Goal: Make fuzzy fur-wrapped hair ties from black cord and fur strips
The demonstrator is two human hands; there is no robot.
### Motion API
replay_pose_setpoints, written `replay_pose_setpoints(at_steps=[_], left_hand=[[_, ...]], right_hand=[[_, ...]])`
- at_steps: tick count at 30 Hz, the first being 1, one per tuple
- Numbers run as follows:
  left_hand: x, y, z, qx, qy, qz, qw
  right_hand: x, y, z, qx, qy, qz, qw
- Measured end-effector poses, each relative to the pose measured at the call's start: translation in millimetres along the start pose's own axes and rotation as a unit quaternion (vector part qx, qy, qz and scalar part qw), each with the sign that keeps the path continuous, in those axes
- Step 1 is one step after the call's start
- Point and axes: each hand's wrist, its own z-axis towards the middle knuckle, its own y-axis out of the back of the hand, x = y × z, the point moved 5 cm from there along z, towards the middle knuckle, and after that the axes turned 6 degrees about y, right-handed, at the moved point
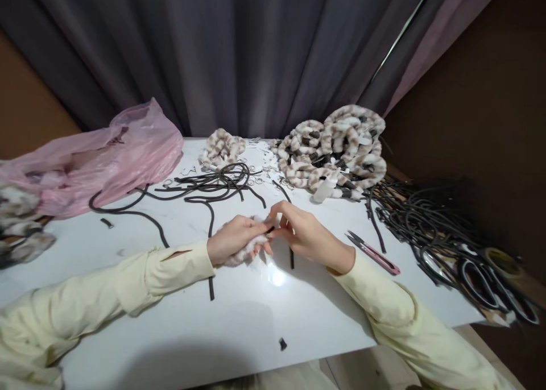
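While both hands meet near the middle of the white desk, the left hand is clenched around a fluffy cream-and-brown fur sleeve, and the right hand pinches, with thumb and forefinger, at the sleeve's open end, where a dark cord appears to enter; the cord's free length runs from under the right hand toward the near edge. Judged from this, the step in hand is threading cord into the fur covering, at an early stage, since most of the cord seems exposed. The next move calls for a firm pinch on the cord and a steady hold on the sleeve so the fur does not bunch. Loose cords lie toward the far edge, with a small fur coil behind them and a heap of finished fur rings at the far right corner. Pink-handled snips rest just beside the right wrist. A pink plastic bag occupies the far left corner; bundled black cords hang off the right edge.
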Motion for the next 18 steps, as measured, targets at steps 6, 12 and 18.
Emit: replay_pose_setpoints(at_steps=[6,12,18], left_hand=[[2,3.6,0,-0.017,-0.025,0.004,1.000],[7,4.7,2,-0.030,-0.043,0.021,0.998],[7,3.8,2,-0.045,-0.035,0.016,0.998]], right_hand=[[0,2,0,0.035,-0.058,0.013,0.998],[7,-2,1,0.040,-0.058,0.028,0.997],[10,-4,-1,0.059,-0.032,-0.005,0.998]])
